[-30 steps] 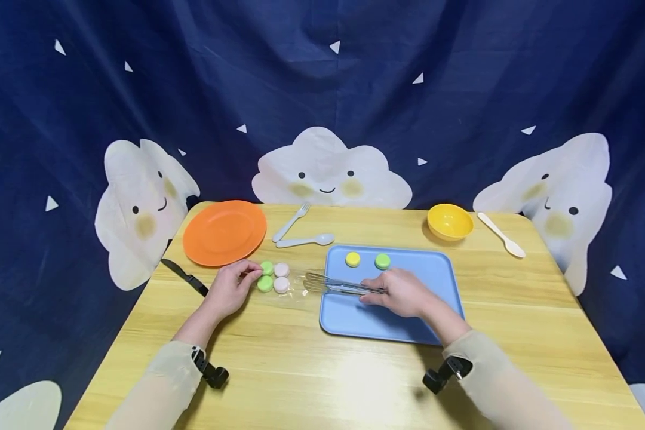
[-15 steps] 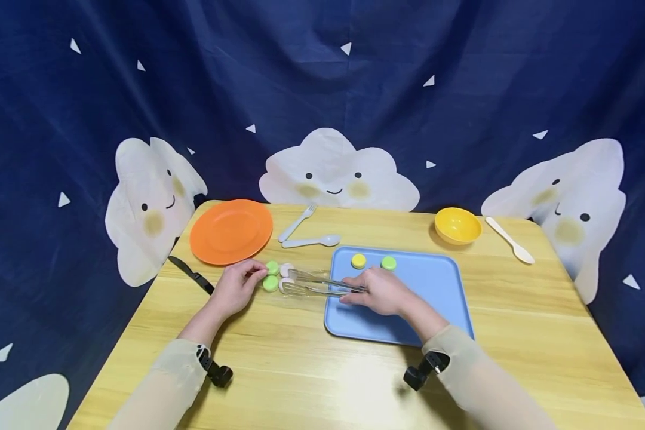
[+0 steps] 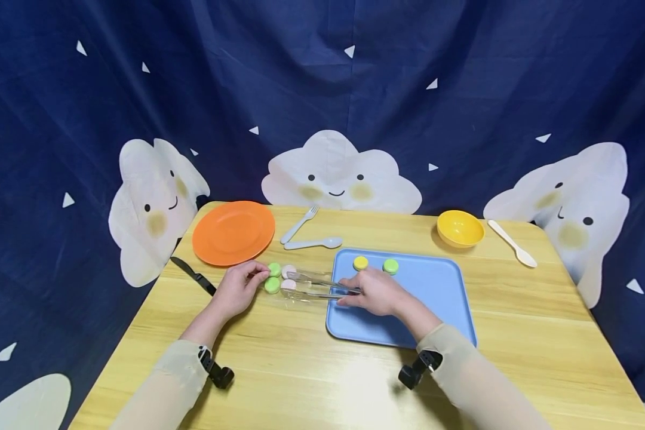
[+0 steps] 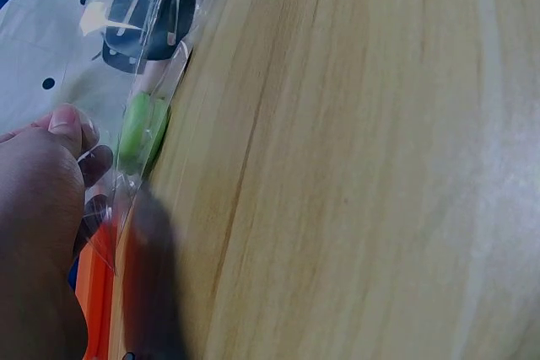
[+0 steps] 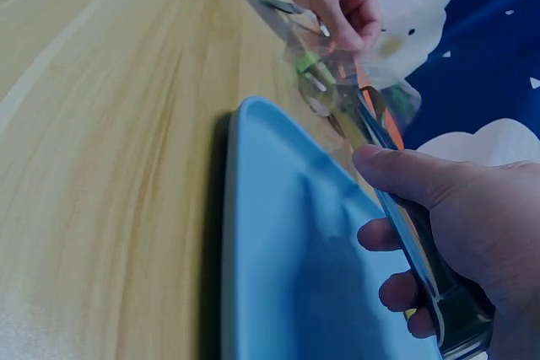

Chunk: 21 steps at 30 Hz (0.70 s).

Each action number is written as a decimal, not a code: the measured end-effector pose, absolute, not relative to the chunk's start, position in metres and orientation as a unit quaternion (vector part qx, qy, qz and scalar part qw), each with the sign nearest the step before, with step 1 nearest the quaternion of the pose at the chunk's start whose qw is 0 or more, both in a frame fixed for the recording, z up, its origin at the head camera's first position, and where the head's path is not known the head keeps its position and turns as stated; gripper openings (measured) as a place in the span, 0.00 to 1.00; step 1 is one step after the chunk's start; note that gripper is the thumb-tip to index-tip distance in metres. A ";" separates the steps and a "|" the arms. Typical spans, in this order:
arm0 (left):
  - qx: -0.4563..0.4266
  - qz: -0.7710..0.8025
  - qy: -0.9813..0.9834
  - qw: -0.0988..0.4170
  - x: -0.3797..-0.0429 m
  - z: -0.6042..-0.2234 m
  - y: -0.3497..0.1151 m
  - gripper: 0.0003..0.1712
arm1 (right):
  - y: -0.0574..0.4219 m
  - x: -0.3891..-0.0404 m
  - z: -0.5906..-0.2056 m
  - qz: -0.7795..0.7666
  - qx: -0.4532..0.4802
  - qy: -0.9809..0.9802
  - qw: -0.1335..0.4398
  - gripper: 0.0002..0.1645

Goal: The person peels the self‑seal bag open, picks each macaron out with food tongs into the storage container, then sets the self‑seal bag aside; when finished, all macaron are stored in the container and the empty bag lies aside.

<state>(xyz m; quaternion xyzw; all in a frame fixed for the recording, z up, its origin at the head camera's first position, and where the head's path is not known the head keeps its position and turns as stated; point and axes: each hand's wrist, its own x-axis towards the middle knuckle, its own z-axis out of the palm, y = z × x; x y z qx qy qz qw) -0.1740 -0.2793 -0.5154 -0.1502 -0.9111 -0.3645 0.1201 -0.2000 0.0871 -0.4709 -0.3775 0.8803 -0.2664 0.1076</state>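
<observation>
My left hand [image 3: 240, 289] pinches the left edge of a clear plastic package [image 3: 303, 303], which stands open and tilted in the left wrist view. Inside lie two green macarons [image 3: 272, 285] and two pale pink macarons [image 3: 288, 271]. My right hand [image 3: 376, 292] grips metal tongs [image 3: 318, 295] over the blue tray [image 3: 408, 334]. The tongs' arms are spread and reach into the package, with their slotted ends [image 4: 152, 18] at the pale macarons. Whether they touch cannot be told. A yellow macaron [image 3: 361, 263] and a green macaron [image 3: 390, 266] sit on the tray's far side.
An orange plate [image 3: 233, 233] lies at the back left, with a black knife [image 3: 193, 275] in front. A fork [image 3: 299, 224] and a grey spoon [image 3: 313, 243] lie behind the package. At the back right stand a yellow bowl [image 3: 460, 229] and a white spoon [image 3: 512, 243].
My right hand has moved left with the tongs, bringing their ends from beside the package to the pale macarons. The tongs' arms have spread apart. My left hand keeps its hold.
</observation>
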 end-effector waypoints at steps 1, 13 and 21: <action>-0.151 -0.364 -0.911 0.121 -0.174 -0.516 -0.279 0.02 | 0.087 -0.200 -0.472 -0.265 -0.378 0.880 0.107 0.27; -0.152 -0.359 -0.913 0.117 -0.172 -0.517 -0.279 0.02 | 0.080 -0.195 -0.479 -0.244 -0.386 0.884 0.100 0.28; -0.155 -0.361 -0.912 0.122 -0.172 -0.517 -0.281 0.02 | 0.093 -0.190 -0.470 -0.259 -0.387 0.880 0.097 0.27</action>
